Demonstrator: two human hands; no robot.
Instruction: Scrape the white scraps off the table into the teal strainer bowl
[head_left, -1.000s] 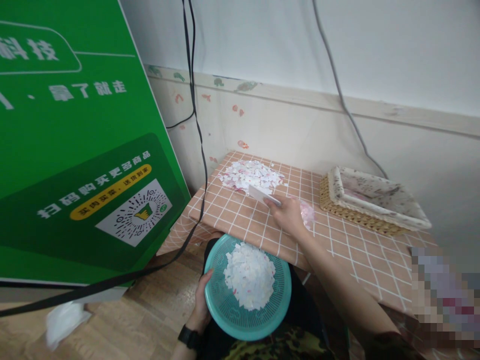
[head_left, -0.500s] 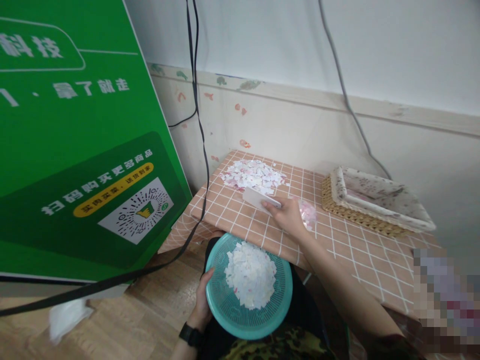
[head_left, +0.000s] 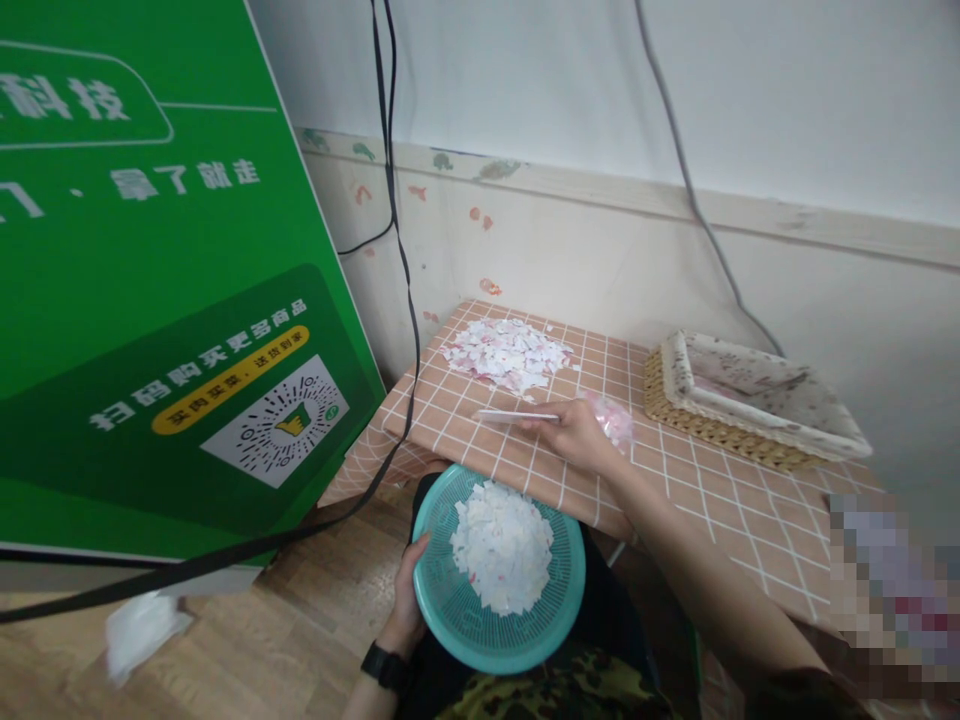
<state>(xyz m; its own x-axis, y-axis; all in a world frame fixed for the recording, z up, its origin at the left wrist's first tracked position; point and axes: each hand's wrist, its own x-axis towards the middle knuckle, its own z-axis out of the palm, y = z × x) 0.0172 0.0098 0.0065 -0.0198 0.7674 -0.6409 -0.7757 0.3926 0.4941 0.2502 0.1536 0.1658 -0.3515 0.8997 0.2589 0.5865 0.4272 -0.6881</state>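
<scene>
My left hand (head_left: 411,590) grips the left rim of a round teal plastic colander (head_left: 551,620), held over my lap below the table's front edge. Inside it lies a heap of small white paper scraps (head_left: 501,548). My right hand (head_left: 576,432) is closed on the right end of a thin, flat white card-like piece (head_left: 510,416), seen nearly edge-on above the table. Just beyond that piece, a spread pile of white and pinkish paper scraps (head_left: 510,352) rests on the checked tablecloth. Behind my right hand lies a clear bag with pink contents (head_left: 613,418), partly hidden.
A wicker basket with a cloth liner (head_left: 750,400) stands at the table's right rear. Black cables (head_left: 409,300) hang across the left corner. A green printed panel (head_left: 187,240) stands at the left, and a white bag (head_left: 142,635) lies on the floor.
My right hand has turned the white piece from face-up tilt to nearly edge-on, drawing it slightly away from the pile. My left hand and the colander have stayed in place.
</scene>
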